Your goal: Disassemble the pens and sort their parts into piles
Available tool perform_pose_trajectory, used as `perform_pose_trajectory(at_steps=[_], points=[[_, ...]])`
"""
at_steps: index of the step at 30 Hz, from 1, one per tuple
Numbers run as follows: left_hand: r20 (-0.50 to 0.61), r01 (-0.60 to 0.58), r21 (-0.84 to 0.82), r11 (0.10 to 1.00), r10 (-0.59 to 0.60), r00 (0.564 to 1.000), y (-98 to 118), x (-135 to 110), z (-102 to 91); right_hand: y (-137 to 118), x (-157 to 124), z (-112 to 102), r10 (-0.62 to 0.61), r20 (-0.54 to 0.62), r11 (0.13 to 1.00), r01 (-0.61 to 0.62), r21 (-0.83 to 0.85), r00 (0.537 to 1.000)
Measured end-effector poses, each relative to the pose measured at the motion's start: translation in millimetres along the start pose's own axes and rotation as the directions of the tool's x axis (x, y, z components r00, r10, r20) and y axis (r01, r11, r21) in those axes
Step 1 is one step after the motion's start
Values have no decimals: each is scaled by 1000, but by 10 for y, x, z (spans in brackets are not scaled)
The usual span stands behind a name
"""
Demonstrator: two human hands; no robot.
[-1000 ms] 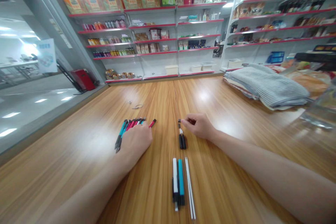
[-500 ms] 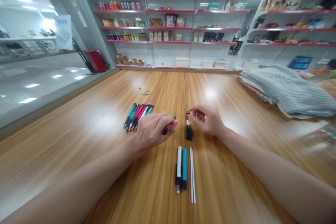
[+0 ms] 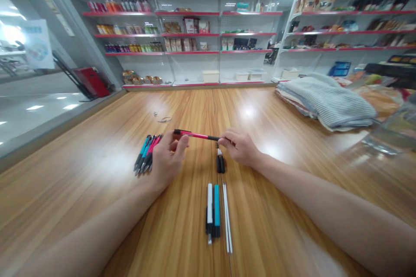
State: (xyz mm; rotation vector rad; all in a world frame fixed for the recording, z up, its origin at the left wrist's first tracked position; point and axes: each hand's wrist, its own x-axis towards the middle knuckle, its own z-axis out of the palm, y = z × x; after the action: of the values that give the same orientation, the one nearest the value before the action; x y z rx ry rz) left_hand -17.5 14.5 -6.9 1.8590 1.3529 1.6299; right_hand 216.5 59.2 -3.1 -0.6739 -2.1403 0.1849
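Observation:
A red pen point(image 3: 195, 135) with black ends is held level above the wooden table point(image 3: 97, 173) between both hands. My left hand point(image 3: 169, 158) pinches its left end, and my right hand point(image 3: 238, 147) pinches its black tip on the right. Left of my left hand lies a bundle of teal and red pens point(image 3: 146, 158). Just below the held pen lie small black pen parts point(image 3: 220, 163). Nearer to me lie a white pen barrel point(image 3: 209, 210), a teal barrel point(image 3: 216, 210) and two thin white refills point(image 3: 226, 216).
Folded striped cloth point(image 3: 328, 99) sits at the table's right, with clear packaging point(image 3: 386, 134) beyond it. A small metal ring and spring point(image 3: 161, 117) lie further up the table. Shelves of goods point(image 3: 195, 30) line the back wall. A glass partition point(image 3: 39, 108) borders the table's left edge.
My left hand took a red pen from beside the bundle and lifted it. My right hand left the small black parts and gripped the pen's tip. The pen now spans both hands.

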Motion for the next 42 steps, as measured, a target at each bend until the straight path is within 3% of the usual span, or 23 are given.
perform_pose_trajectory(at_steps=[2, 5, 7, 10, 16, 21, 32, 42], points=[[-40, 34, 14, 999, -33, 999, -7, 38, 2, 10, 2, -3, 10, -10, 1000, -10, -18, 1000], [-59, -33, 200, 979, 45, 997, -3, 78, -11, 22, -1, 0, 21, -1, 999, -21, -42, 1000], [62, -155, 348, 925, 143, 988, 1, 91, -27, 23, -6, -1, 21, 14, 999, -20, -46, 1000], [293, -360, 434, 826, 249, 923, 17, 96, -44, 12, -12, -12, 22, 33, 999, -21, -38, 999], [425, -556, 531, 640, 366, 828, 99, 69, -46, -30, -10, -18, 20, 56, 1000, -19, -19, 998], [493, -591, 521, 616, 348, 797, 111, 61, -38, -47, -5, 0, 4, 59, 1000, -2, -29, 998], [573, -581, 508, 636, 255, 779, 53, 52, 2, -18, -9, -2, -11, 66, 998, 15, -64, 998], [519, -582, 479, 656, 323, 791, 171, 32, 12, -59, -7, 33, -25, 73, 997, 30, -75, 997]])
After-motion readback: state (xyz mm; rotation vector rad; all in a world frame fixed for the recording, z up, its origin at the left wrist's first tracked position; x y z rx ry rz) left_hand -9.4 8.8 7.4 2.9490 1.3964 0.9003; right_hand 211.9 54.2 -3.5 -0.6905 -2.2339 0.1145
